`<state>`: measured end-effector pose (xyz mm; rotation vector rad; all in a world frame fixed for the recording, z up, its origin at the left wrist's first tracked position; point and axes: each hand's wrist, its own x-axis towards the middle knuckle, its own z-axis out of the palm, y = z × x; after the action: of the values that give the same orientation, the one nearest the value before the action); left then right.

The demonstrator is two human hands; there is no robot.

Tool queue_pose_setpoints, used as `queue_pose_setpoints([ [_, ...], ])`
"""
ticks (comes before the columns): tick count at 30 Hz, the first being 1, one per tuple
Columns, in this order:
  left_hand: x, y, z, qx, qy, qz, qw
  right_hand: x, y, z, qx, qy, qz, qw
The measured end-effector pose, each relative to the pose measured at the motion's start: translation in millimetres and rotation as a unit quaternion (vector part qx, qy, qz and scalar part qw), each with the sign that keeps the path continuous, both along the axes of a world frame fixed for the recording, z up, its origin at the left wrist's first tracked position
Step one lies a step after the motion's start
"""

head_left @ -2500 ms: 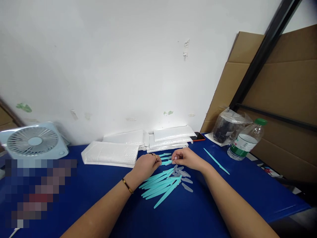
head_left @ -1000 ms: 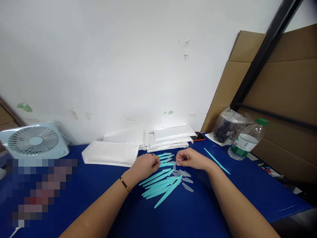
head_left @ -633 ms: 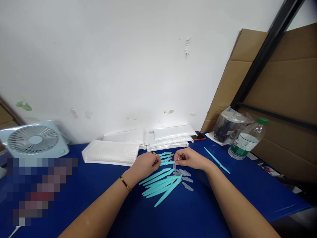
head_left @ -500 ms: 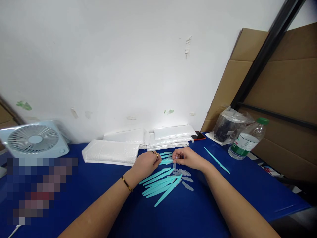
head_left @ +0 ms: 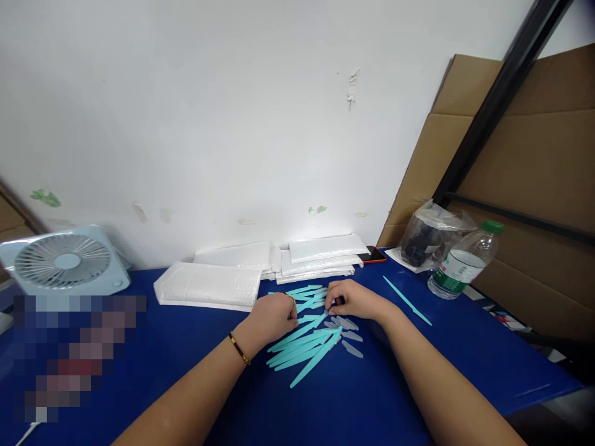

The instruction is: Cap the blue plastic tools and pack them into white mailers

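Slim turquoise eyebrow razors (head_left: pixel 316 360) lie fanned out on the blue table, several of them overlapping. Beside their right ends are several small clear plastic caps (head_left: pixel 352 349). My left hand (head_left: pixel 274 317) is closed in a pinch on one razor (head_left: pixel 307 319) in the middle of the group, its far end pointing right. At that end, my right hand (head_left: pixel 352 300) pinches a small clear cap, mostly covered by the fingertips; whether it sits on the blade I cannot tell. Beyond both hands lie further razors (head_left: pixel 307 290).
White bubble mailers (head_left: pixel 209 285) lie along the wall, with a phone (head_left: pixel 374 254) behind. At right are a lone razor (head_left: pixel 406 300), a water bottle (head_left: pixel 460 266) and a bagged dark object (head_left: pixel 418 238). A fan (head_left: pixel 67 260) stands at left.
Both hands have come slightly nearer to me, the left one more. Razors that the left hand covered behind it now show. The right fingertips have lowered to the razor's end.
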<state>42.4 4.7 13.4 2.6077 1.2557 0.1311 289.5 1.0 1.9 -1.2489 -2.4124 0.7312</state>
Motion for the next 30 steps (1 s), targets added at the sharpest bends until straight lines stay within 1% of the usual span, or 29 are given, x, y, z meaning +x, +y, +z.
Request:
queue_pose_setpoints([
  [5, -0.4, 4.4, -1.1, 0.031, -0.002, 0.018, 0.999, 5.5, 3.2, -6.0, 0.027, -0.009, -0.042, 0.999],
  [11, -2.0, 10.2, 2.2, 0.015, -0.037, 0.035, 0.999, 6.6, 1.3, -2.2, -0.036, 0.058, -0.073, 0.995],
  [15, -1.1, 9.4, 4.3, 0.014, -0.039, 0.038, 0.998, 0.8, -1.7, 0.7, -0.05, 0.084, -0.069, 0.993],
  [24, 1.4, 8.0, 3.2, 0.019, -0.046, 0.024, 0.998, -8.4, -4.7, 2.8, -0.019, 0.068, -0.056, 0.996],
  [30, 9.1, 4.2, -0.4, 0.038, -0.085, -0.022, 0.995, -22.4, -8.4, 6.4, 0.028, 0.046, -0.046, 0.997],
])
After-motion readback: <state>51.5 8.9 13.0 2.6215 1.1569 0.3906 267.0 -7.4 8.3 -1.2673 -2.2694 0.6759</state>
